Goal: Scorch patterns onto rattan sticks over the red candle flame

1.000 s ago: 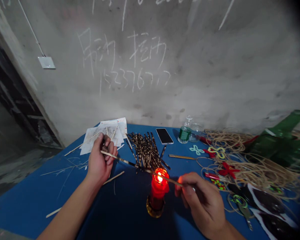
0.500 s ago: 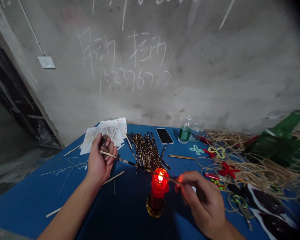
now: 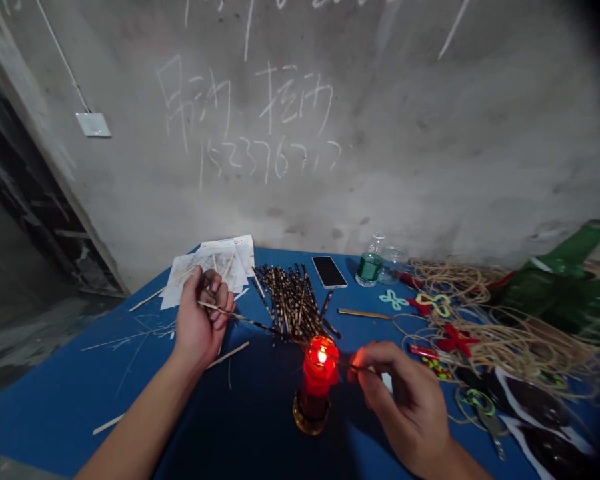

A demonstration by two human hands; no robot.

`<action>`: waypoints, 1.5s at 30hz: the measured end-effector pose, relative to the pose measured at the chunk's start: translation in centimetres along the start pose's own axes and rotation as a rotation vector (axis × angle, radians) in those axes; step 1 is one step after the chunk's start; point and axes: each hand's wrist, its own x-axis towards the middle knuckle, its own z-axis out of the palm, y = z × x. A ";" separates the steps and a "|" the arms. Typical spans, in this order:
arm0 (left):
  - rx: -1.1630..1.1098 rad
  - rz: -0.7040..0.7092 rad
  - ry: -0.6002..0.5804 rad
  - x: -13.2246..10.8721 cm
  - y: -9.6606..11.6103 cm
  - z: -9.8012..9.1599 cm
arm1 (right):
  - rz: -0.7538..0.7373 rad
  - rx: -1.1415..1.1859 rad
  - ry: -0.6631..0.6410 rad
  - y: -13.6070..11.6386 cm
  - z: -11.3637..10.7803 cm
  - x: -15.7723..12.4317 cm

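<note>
My left hand (image 3: 200,320) pinches one end of a thin bamboo stick (image 3: 260,325), and my right hand (image 3: 405,400) pinches the other end. The stick lies across the flame of a lit red candle (image 3: 316,383) that stands on the blue table (image 3: 80,393). Part of the stick left of the flame looks scorched dark. Behind the candle lies a pile of several scorched sticks (image 3: 293,303). A pale stick (image 3: 227,355) rests on the table under my left hand.
White papers (image 3: 215,263) lie at the back left, with a phone (image 3: 329,272) and a small green-labelled bottle (image 3: 370,263) behind the pile. Tangled cane strands (image 3: 505,320), coloured knot ornaments (image 3: 433,305), scissors (image 3: 485,413) and green fabric (image 3: 570,280) fill the right side. A concrete wall stands behind.
The stick has slid slightly to the left over the flame, and my right hand has come a little closer to the candle. My left hand is almost still.
</note>
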 end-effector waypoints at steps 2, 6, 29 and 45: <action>-0.001 0.012 0.012 0.1 0.0 -0.1 | -0.005 -0.016 -0.001 -0.1 0.0 0.1; -0.004 0.019 0.018 0.2 -0.1 -0.1 | -0.014 -0.051 0.004 -0.5 -0.1 0.3; 0.158 0.101 -0.005 0.0 -0.3 -0.1 | -0.025 0.019 0.052 0.0 -0.3 -0.1; 0.664 0.028 -0.284 -1.2 -1.8 -2.6 | 0.313 0.603 0.292 0.4 -0.7 1.2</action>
